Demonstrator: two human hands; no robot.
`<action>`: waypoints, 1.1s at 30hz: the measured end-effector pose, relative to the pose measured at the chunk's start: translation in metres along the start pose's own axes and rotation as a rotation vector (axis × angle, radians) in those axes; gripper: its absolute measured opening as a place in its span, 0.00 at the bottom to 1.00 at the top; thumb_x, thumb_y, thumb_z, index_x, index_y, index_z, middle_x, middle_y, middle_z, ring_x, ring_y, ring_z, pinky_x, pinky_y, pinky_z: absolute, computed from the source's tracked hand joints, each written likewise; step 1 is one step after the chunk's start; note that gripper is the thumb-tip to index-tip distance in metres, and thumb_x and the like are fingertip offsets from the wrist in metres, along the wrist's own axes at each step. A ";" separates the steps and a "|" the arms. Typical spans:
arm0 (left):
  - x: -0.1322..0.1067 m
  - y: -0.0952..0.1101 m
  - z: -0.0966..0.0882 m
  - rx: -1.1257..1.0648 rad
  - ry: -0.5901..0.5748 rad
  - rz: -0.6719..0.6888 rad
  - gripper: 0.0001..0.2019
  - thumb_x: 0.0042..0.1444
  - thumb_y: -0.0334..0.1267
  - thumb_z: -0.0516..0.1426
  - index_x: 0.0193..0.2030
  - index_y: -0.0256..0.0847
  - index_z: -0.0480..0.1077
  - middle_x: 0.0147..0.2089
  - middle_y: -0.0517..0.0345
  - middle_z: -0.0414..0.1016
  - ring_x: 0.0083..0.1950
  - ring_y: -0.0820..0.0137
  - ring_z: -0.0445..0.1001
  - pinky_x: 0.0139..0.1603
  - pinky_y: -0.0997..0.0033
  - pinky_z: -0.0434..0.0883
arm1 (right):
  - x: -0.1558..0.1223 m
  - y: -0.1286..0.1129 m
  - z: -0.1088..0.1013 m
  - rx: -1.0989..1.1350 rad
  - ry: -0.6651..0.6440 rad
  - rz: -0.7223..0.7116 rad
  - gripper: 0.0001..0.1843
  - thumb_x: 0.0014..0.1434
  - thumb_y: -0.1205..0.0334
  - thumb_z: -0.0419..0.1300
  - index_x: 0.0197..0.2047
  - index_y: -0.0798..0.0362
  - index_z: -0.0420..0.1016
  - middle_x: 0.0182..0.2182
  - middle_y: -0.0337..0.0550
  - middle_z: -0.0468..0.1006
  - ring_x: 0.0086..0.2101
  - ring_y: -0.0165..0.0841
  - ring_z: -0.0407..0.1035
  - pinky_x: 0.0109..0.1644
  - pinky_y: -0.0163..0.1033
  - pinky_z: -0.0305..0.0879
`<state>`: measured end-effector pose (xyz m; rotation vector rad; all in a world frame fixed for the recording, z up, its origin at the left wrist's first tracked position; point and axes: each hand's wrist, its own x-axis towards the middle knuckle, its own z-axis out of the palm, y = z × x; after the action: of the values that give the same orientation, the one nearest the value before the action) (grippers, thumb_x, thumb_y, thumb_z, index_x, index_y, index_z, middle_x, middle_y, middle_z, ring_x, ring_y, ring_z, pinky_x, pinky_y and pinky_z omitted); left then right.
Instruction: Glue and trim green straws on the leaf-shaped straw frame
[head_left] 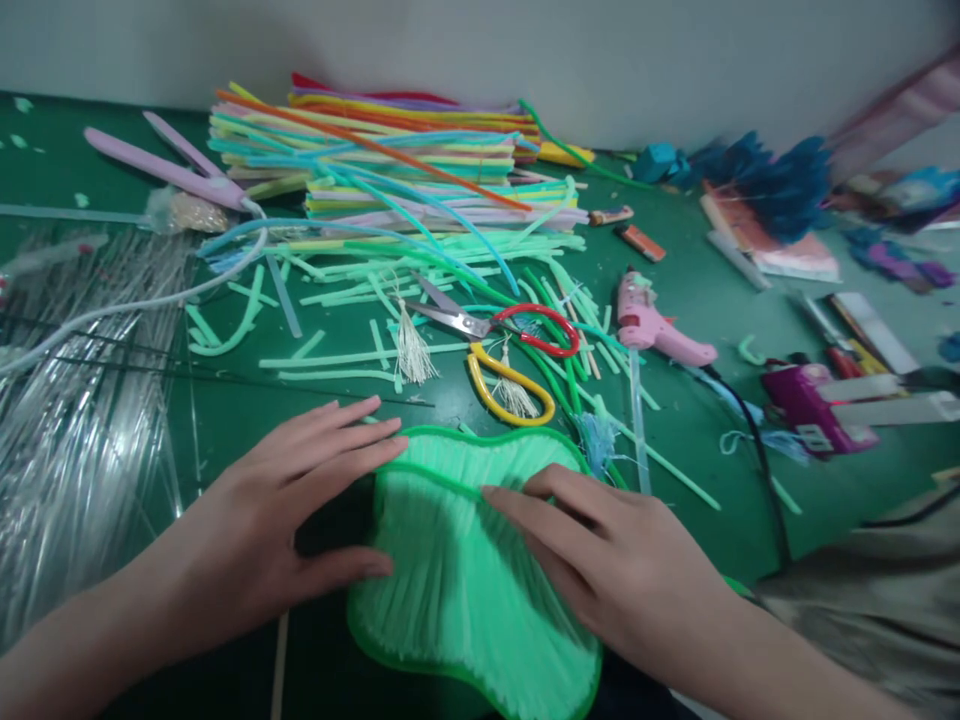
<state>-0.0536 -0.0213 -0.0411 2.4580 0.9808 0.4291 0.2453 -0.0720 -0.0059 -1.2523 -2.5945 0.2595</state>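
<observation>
A flat light-green panel [465,580] of pipe cleaners laid side by side, edged in darker green, lies on the green table at the front. My left hand [300,510] rests flat at its left edge, fingers stretched out, fingertips on the top-left rim. My right hand [600,560] lies flat on the panel's right half with fingers spread, pressing down. Neither hand holds anything.
Behind the panel lie scissors [502,345] with red and yellow handles, cut green pipe-cleaner pieces and a stack of coloured pipe cleaners [405,160]. A pink glue gun [652,325] sits to the right. Clear plastic rods [82,400] are at the left; pink tongs [165,165] at the back.
</observation>
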 end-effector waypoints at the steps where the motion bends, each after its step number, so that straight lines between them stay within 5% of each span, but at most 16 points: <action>1: 0.000 0.001 -0.001 -0.002 0.028 -0.003 0.32 0.62 0.57 0.59 0.70 0.56 0.59 0.70 0.58 0.69 0.74 0.55 0.61 0.73 0.47 0.61 | -0.003 -0.001 -0.001 0.019 -0.015 0.002 0.19 0.66 0.75 0.52 0.55 0.56 0.77 0.35 0.46 0.79 0.32 0.35 0.76 0.28 0.37 0.71; 6: 0.009 0.012 -0.007 0.084 0.242 -0.070 0.12 0.68 0.39 0.55 0.56 0.49 0.73 0.54 0.56 0.78 0.58 0.61 0.74 0.59 0.58 0.70 | -0.010 0.010 -0.021 0.148 -0.009 0.047 0.17 0.67 0.72 0.53 0.55 0.53 0.77 0.37 0.45 0.80 0.32 0.32 0.75 0.30 0.35 0.71; 12: 0.034 0.023 -0.010 0.098 0.314 -0.142 0.08 0.66 0.42 0.59 0.47 0.44 0.76 0.44 0.56 0.78 0.48 0.62 0.75 0.49 0.60 0.71 | 0.029 0.042 -0.045 -0.001 0.373 0.389 0.09 0.67 0.62 0.60 0.49 0.50 0.79 0.30 0.41 0.82 0.25 0.31 0.72 0.29 0.38 0.67; 14: 0.043 0.023 -0.006 0.119 0.229 -0.113 0.11 0.64 0.44 0.61 0.49 0.44 0.76 0.44 0.55 0.78 0.47 0.59 0.75 0.49 0.57 0.71 | 0.051 0.049 -0.040 -0.002 0.367 0.350 0.09 0.68 0.63 0.60 0.49 0.51 0.79 0.33 0.43 0.83 0.25 0.32 0.73 0.32 0.40 0.70; 20: 0.062 0.023 0.002 0.235 0.010 -0.091 0.07 0.66 0.42 0.58 0.44 0.42 0.75 0.41 0.54 0.77 0.44 0.57 0.73 0.46 0.53 0.70 | 0.085 0.047 -0.017 -0.027 0.344 0.105 0.14 0.68 0.68 0.56 0.55 0.59 0.75 0.50 0.57 0.78 0.52 0.46 0.72 0.57 0.54 0.70; 25: 0.067 0.021 0.000 0.424 0.000 0.074 0.06 0.65 0.37 0.57 0.40 0.39 0.73 0.37 0.52 0.75 0.40 0.58 0.72 0.40 0.58 0.69 | 0.067 0.037 -0.007 0.139 0.335 0.018 0.12 0.69 0.69 0.54 0.52 0.59 0.76 0.47 0.54 0.79 0.49 0.41 0.71 0.55 0.49 0.70; 33: 0.067 0.024 0.002 0.619 0.072 0.206 0.10 0.65 0.33 0.53 0.36 0.35 0.74 0.33 0.47 0.73 0.36 0.55 0.70 0.35 0.57 0.68 | 0.063 0.025 0.002 0.289 0.040 0.007 0.13 0.69 0.64 0.56 0.51 0.59 0.77 0.44 0.52 0.81 0.47 0.42 0.73 0.53 0.49 0.71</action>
<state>0.0075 0.0105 -0.0227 3.1379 1.0044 0.3121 0.2256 -0.0069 -0.0053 -1.1506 -2.4112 0.5815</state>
